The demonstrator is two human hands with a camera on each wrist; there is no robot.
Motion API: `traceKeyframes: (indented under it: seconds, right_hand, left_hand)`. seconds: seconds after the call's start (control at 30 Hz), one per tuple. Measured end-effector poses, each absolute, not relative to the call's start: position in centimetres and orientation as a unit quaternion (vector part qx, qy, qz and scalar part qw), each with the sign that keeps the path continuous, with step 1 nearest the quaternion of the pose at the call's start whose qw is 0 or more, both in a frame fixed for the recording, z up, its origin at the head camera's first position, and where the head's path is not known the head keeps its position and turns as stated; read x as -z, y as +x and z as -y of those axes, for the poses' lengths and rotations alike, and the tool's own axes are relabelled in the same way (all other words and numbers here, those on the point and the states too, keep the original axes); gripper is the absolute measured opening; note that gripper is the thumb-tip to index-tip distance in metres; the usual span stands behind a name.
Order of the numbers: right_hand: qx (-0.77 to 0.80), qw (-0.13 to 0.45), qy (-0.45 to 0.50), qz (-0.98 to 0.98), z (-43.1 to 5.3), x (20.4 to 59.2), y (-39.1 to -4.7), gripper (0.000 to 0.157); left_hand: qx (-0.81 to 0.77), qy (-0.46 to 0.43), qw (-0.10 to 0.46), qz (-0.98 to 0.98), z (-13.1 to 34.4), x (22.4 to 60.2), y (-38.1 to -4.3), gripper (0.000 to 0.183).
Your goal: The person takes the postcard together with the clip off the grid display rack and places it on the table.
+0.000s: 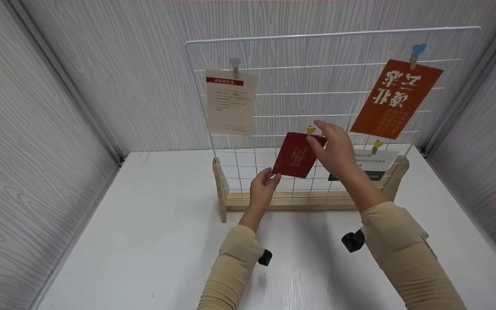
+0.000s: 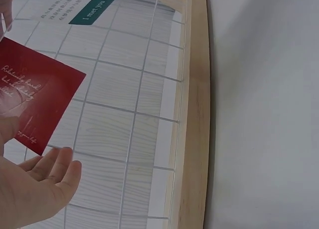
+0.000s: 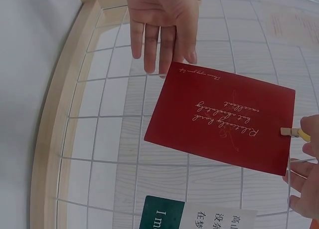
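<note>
A dark red card with white script hangs tilted at the wire grid, a yellow-ended wooden clip on its upper edge. My right hand is at that clip, thumb and fingers pinching around its yellow end. In the right wrist view, its other fingers reach past the card's edge by the wires. My left hand is at the card's lower left corner. Its fingers are extended and loosely parted, the thumb tip right at the corner.
The white wire grid stands in a wooden base on a white table. A cream card hangs upper left, an orange card upper right, and a white-and-green card lower right, all clipped.
</note>
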State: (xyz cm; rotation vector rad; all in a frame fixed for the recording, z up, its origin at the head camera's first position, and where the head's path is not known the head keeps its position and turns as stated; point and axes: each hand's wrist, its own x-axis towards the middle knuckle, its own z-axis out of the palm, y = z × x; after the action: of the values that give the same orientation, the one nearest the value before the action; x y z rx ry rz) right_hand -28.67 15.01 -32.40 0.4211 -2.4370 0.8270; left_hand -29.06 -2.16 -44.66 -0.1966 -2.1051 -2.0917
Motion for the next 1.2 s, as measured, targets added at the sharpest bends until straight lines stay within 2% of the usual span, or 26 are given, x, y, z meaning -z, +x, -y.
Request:
traceKeyframes:
  seconds: [0.2,0.43,0.97,1.2]
  right_hand:
    - [-0.315,0.267,0.151,0.898,-14.7,32.4,-28.8,0.036]
    - [-0.353,0.281,0.156,0.879,-14.4,32.5,-29.1,0.030]
    - [-0.428,0.270,0.128,0.853,-13.8,32.2,-29.4,0.025]
    - [-0.444,0.259,0.113,0.850,-13.9,32.2,-29.5,0.023]
  left_hand:
    - [0.684,-0.070,0.096,0.719,2.1,45.0,-29.3,0.036]
    - [0.662,-0.070,0.156,0.730,2.1,45.1,-29.3,0.025]
    - [0.657,-0.035,0.184,0.730,1.8,45.2,-28.9,0.018]
    - [0.620,-0.036,0.213,0.754,1.6,44.9,-28.6,0.017]
